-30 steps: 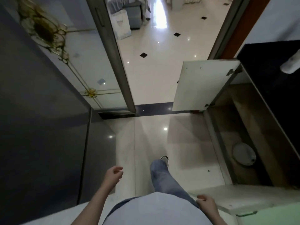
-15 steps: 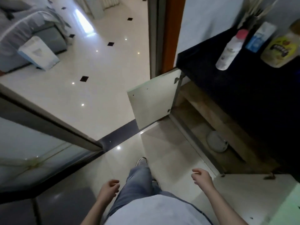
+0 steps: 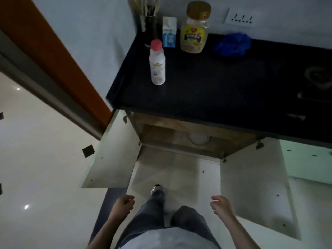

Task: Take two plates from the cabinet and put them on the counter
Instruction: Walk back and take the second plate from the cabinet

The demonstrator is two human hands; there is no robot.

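- Currently, person stands facing the open cabinet (image 3: 179, 139) under the dark tabletop (image 3: 206, 83); both cabinet doors swung outward, left door (image 3: 111, 151) and right door (image 3: 251, 177).
- Left hand (image 3: 123, 205): low in view beside the left thigh, fingers loosely curled, holding nothing.
- Right hand (image 3: 221, 206): low in view beside the right thigh, fingers half spread and relaxed, holding nothing.
- Both hands well apart from the cabinet opening; no contact with either door.
- Plates (image 3: 198, 139): pale round shape lying on the cabinet floor, toward the back, partly hidden under the tabletop edge. Cannot tell whether one plate or a stack.
- Tabletop contents, back left corner: white bottle (image 3: 157, 65) with pink cap standing upright nearest the front; behind it a small blue-and-white carton (image 3: 168, 33); just beside that a yellow-labelled jar (image 3: 195, 27) with gold lid; dark utensil holder (image 3: 150, 24) at the wall.
- Blue crumpled item (image 3: 233, 44) lies to the right of the jar, apart from it.
- Front and centre of the tabletop bare.
- One shoe (image 3: 157, 188) visible on the pale floor (image 3: 45, 159) between the open doors.
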